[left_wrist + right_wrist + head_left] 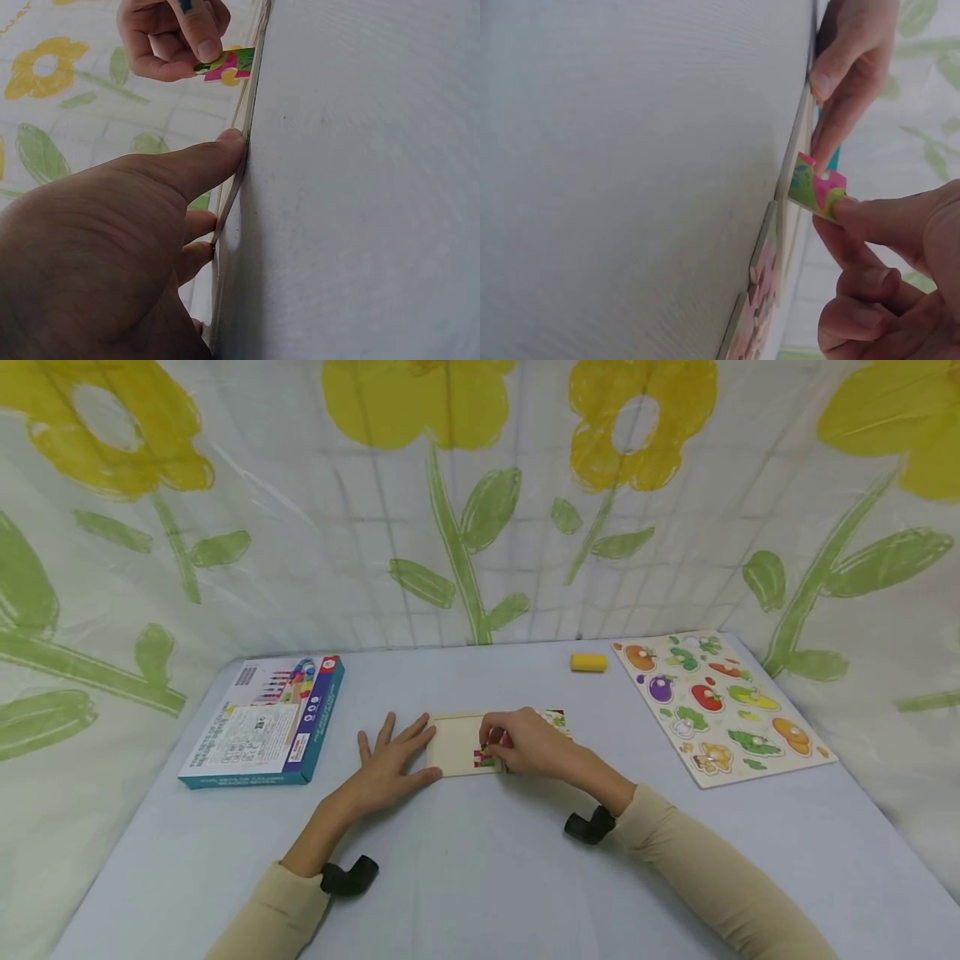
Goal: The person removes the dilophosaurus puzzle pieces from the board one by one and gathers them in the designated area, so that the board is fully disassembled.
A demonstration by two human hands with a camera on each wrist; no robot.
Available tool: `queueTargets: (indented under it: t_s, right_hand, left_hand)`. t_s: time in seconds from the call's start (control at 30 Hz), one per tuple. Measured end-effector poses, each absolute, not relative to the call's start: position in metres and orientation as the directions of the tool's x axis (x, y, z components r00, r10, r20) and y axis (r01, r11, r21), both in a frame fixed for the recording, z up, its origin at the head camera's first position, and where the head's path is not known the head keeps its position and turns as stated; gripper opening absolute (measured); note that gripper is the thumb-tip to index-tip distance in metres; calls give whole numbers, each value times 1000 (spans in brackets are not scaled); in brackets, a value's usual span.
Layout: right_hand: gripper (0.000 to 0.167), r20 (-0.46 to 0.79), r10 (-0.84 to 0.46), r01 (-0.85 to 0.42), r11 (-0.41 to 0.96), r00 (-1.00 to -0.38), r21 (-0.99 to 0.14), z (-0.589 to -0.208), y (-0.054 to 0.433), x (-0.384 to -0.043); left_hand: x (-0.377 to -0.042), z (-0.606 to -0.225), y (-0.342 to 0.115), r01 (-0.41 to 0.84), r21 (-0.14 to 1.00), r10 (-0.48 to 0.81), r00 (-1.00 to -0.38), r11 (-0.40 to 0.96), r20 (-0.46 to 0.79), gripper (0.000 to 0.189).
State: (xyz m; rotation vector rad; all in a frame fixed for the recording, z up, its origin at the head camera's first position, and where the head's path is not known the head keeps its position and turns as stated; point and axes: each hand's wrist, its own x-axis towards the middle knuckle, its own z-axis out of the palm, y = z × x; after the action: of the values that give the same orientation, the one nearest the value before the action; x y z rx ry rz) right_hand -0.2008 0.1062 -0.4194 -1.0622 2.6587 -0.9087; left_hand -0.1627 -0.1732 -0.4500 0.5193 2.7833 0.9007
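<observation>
A small wooden puzzle board (453, 745) lies on the table, its left part bare and pale. My left hand (387, 774) is spread at the board's left end, with thumb and fingers touching its edge. In the right wrist view, my right hand (892, 262) pinches a pink and green puzzle piece (816, 184) between thumb and index finger, tilted over the board. Other puzzle pieces (761, 292) with pink print lie at the board's right part. In the head view my right hand (532, 743) covers much of them.
A flat boxed set (251, 727) with a teal edge lies at the left. At the right is a vegetable peg puzzle (723, 706). A yellow cylinder (588, 662) sits near the back edge, before a flower-printed curtain (300, 527).
</observation>
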Motion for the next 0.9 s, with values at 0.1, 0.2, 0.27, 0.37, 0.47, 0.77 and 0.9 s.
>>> queueTargets:
  t_s: [0.1, 0.2, 0.27, 0.37, 0.47, 0.77, 0.9]
  right_hand:
    - [7, 94, -657, -575, 571, -748, -586, -420, 107, -200]
    - [7, 92, -653, -568, 570, -751, -593, -420, 106, -199]
    - [6, 89, -649, -561, 571, -756, -600, -421, 106, -199]
    - [6, 81, -640, -547, 574, -764, -610, -423, 106, -199]
    - [5, 93, -634, -544, 567, -767, -618, -424, 107, -197]
    - [5, 83, -622, -512, 552, -778, -658, -417, 128, -195]
    - [7, 82, -598, -500, 579, -797, -644, -413, 146, -195]
  left_hand:
    - [-164, -450, -172, 271, 590, 377, -924, 760, -61, 75]
    - [-165, -449, -172, 265, 586, 374, -925, 766, -70, 75]
    - [-165, -449, -172, 260, 583, 370, -926, 769, -74, 75]
    - [-165, -448, -173, 262, 590, 372, -925, 764, -71, 75]
    - [-163, -449, -173, 258, 594, 370, -926, 762, -73, 75]
    - [-159, -449, -174, 257, 593, 371, -925, 763, -77, 75]
    - [-162, -450, -174, 273, 595, 379, -923, 756, -58, 75]
